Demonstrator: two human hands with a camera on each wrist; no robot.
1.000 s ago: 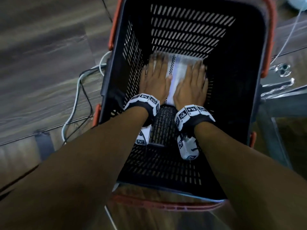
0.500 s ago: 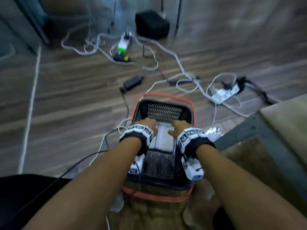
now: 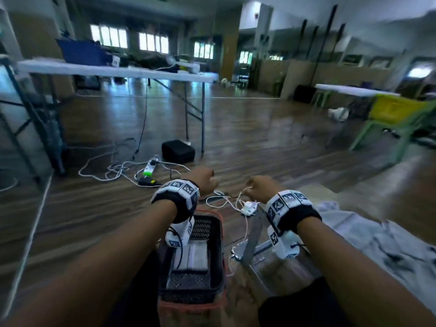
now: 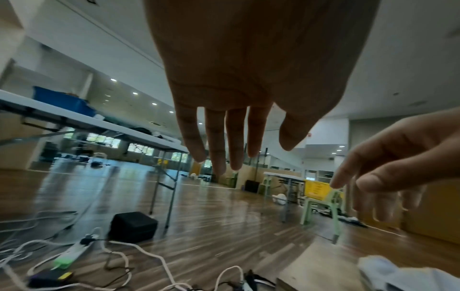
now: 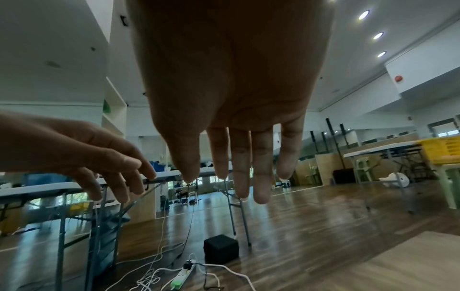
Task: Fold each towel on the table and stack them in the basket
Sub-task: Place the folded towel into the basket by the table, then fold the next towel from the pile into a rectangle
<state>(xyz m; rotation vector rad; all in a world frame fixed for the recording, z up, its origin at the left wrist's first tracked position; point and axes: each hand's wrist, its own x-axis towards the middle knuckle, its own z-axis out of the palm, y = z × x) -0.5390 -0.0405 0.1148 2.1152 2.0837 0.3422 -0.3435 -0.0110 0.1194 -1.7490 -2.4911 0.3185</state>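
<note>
Both hands hang in the air, empty, fingers loose and pointing down: left hand [image 3: 203, 180], right hand [image 3: 262, 187]. Below them the folded towel [image 3: 194, 256] lies flat in the black basket [image 3: 218, 267] on the floor. More crumpled towels [image 3: 377, 246] wait on the surface [image 4: 323, 263] at right.
</note>
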